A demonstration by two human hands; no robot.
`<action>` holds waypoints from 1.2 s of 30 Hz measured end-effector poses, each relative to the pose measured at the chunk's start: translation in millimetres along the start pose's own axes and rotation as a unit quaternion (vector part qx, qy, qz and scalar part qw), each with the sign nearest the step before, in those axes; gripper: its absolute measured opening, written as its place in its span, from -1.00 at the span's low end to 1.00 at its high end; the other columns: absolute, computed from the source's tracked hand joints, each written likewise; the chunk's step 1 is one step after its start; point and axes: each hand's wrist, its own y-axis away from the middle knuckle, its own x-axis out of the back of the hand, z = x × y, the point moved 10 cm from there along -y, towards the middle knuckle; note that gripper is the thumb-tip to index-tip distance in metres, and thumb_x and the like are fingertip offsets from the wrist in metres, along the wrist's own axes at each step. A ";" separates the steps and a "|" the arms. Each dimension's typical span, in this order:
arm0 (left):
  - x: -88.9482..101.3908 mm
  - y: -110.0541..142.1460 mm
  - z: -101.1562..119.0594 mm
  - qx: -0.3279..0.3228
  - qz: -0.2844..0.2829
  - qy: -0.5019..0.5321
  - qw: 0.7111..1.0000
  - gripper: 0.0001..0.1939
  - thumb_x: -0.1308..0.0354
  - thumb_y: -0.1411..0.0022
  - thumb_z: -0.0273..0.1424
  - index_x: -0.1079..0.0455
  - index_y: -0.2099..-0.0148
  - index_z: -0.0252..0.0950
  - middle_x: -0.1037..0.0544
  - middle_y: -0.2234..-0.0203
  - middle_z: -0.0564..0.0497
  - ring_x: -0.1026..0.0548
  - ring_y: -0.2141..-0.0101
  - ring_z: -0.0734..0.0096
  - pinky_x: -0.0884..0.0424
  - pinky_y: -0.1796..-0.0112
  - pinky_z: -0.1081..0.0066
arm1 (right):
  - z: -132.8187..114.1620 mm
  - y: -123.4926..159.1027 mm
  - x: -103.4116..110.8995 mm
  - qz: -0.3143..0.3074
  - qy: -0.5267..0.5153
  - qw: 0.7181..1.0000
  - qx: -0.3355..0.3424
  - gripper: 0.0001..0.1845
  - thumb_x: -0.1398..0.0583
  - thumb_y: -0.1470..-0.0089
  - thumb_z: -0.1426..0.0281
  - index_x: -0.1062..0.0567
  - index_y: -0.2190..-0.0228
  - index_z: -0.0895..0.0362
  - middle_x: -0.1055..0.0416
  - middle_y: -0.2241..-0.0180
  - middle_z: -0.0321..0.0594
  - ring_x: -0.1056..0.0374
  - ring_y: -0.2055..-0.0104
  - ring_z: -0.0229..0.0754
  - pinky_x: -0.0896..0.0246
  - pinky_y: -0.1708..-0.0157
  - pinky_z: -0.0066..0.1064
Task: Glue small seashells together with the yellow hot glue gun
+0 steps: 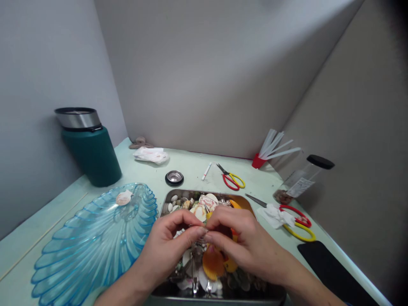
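Observation:
My left hand (172,240) and my right hand (244,238) meet above a metal tray (267,293), thumbs and forefingers pinched together. Whatever lies between the fingertips is too small and covered to make out. Below them the tray holds seashells and small stones. An orange scallop shell (213,263) shows under the right hand, and a pale shell with reddish markings (208,200) lies toward the back. Left of the tray stands a blue translucent shell-shaped dish (92,250) with a small pale shell (123,197) on it.
A green bottle (92,157) stands at back left, near white tissue (151,155) and a round lid (174,177). Behind the tray lie small scissors (232,178). On the right are larger scissors (301,227), crumpled tissue (276,215), a clear jar (295,185), glue sticks (272,144) and a black phone-like slab (331,267).

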 end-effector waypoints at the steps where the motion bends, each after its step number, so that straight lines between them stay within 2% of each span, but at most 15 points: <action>1: 0.2 0.1 0.0 0.002 0.001 0.000 1.000 -0.91 -0.25 -0.06 -0.39 -0.45 0.44 -0.29 -0.50 0.51 0.07 -0.41 0.43 0.43 -0.33 0.36 0.48 | -0.7 0.1 0.0 0.000 0.001 1.000 0.002 -0.87 -0.17 -0.12 0.44 -0.42 0.47 0.17 -0.34 0.50 -0.31 -0.23 0.43 -0.29 -0.07 0.40 -0.45; 5: -0.4 -0.1 -2.0 0.016 0.001 0.004 1.000 -0.92 -0.25 -0.06 -0.37 -0.47 0.41 -0.28 -0.51 0.50 0.07 -0.43 0.42 0.43 -0.34 0.34 0.48 | -2.8 0.5 1.6 0.010 0.004 1.000 0.011 -0.86 -0.15 -0.13 0.48 -0.41 0.48 0.18 -0.33 0.51 -0.31 -0.23 0.43 -0.29 -0.07 0.40 -0.46; 9: -0.4 -0.7 -6.5 0.035 0.007 0.037 0.999 -0.86 -0.26 -0.06 -0.35 -0.47 0.29 -0.25 -0.53 0.44 0.08 -0.43 0.39 0.44 -0.35 0.32 0.50 | -1.4 -0.1 3.3 0.021 0.012 1.000 0.006 -0.84 -0.13 -0.15 0.47 -0.41 0.47 0.16 -0.33 0.50 -0.31 -0.23 0.42 -0.28 -0.07 0.38 -0.45; 14: 4.3 -0.2 -6.2 0.024 0.027 0.032 0.999 -0.87 -0.22 -0.10 -0.32 -0.43 0.42 -0.28 -0.45 0.54 0.13 -0.35 0.46 0.52 -0.29 0.40 0.56 | 2.1 -1.4 3.7 0.026 0.018 0.999 -0.009 -0.85 -0.15 -0.15 0.44 -0.42 0.47 0.15 -0.34 0.50 -0.31 -0.24 0.41 -0.27 -0.08 0.36 -0.44; 21: 3.7 -0.7 -5.8 0.024 0.024 0.031 0.999 -0.86 -0.22 -0.10 -0.32 -0.42 0.41 -0.29 -0.43 0.55 0.13 -0.34 0.47 0.53 -0.28 0.41 0.56 | 4.1 -1.4 3.0 0.025 0.015 0.999 -0.013 -0.84 -0.15 -0.16 0.42 -0.42 0.46 0.15 -0.36 0.49 -0.32 -0.25 0.40 -0.28 -0.08 0.37 -0.45; 26: 0.4 -0.2 -4.5 0.020 0.009 0.020 1.000 -0.89 -0.23 -0.09 -0.35 -0.42 0.35 -0.28 -0.47 0.48 0.10 -0.38 0.41 0.47 -0.31 0.36 0.52 | 2.4 -2.5 1.9 0.022 0.023 0.999 -0.012 -0.84 -0.13 -0.16 0.43 -0.43 0.47 0.16 -0.34 0.50 -0.31 -0.24 0.40 -0.27 -0.08 0.37 -0.44; 31: 0.1 0.3 -0.1 -0.011 -0.001 -0.006 1.000 -0.86 -0.20 -0.12 -0.35 -0.38 0.43 -0.28 -0.44 0.51 0.09 -0.36 0.43 0.46 -0.30 0.36 0.49 | 0.2 -0.4 -0.5 0.012 0.017 1.000 -0.007 -0.84 -0.13 -0.15 0.46 -0.41 0.47 0.16 -0.33 0.50 -0.32 -0.23 0.41 -0.28 -0.08 0.39 -0.45; 36: 0.6 3.1 1.8 -0.020 -0.005 -0.010 1.000 -0.85 -0.19 -0.14 -0.35 -0.36 0.43 -0.28 -0.42 0.51 0.08 -0.36 0.43 0.44 -0.29 0.36 0.47 | 0.1 0.2 -1.5 0.008 0.010 1.000 -0.008 -0.84 -0.13 -0.15 0.47 -0.40 0.48 0.15 -0.33 0.49 -0.32 -0.24 0.40 -0.29 -0.09 0.39 -0.46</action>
